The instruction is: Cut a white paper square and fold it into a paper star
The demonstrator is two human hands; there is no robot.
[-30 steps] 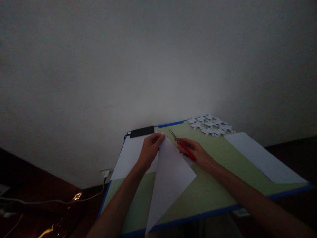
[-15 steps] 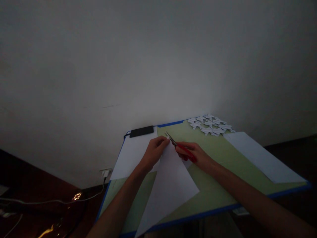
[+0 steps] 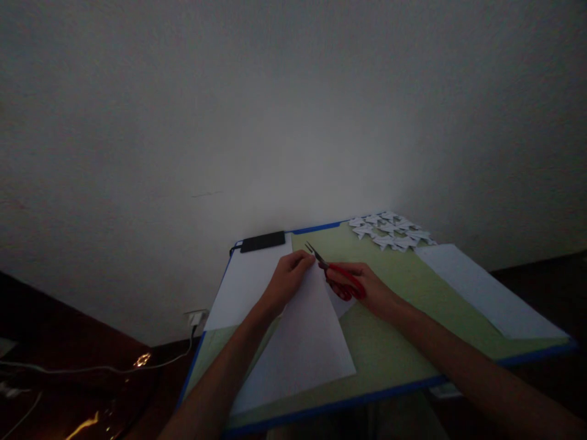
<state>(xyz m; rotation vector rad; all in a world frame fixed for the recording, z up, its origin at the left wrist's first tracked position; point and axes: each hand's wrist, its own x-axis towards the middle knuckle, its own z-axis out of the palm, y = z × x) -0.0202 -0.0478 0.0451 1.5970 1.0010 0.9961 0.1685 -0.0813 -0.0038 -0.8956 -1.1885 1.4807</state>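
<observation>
My left hand (image 3: 290, 272) pinches the top tip of a white sheet of paper (image 3: 305, 342), which spreads down toward the table's front edge as a wide triangle. In my right hand (image 3: 367, 286) is a pair of red-handled scissors (image 3: 346, 280), fingers wrapped round the handles. The blades point up and to the left, slightly parted, close beside my left fingertips at the paper's tip. Whether the blades touch the paper, I cannot tell. Another piece of white paper (image 3: 345, 305) shows partly behind the held sheet, below the scissors.
The green table (image 3: 389, 348) has a blue edge and stands against a grey wall. A black flat device (image 3: 262, 242) lies on white paper (image 3: 238, 287) at the back left. Several folded paper pieces (image 3: 389, 231) cover the back right, near a white paper stack (image 3: 481, 290). A plugged cable (image 3: 190, 348) hangs left.
The lower part of the held paper has swung left and up, its right corner now farther left. Both hands and the scissors have barely moved.
</observation>
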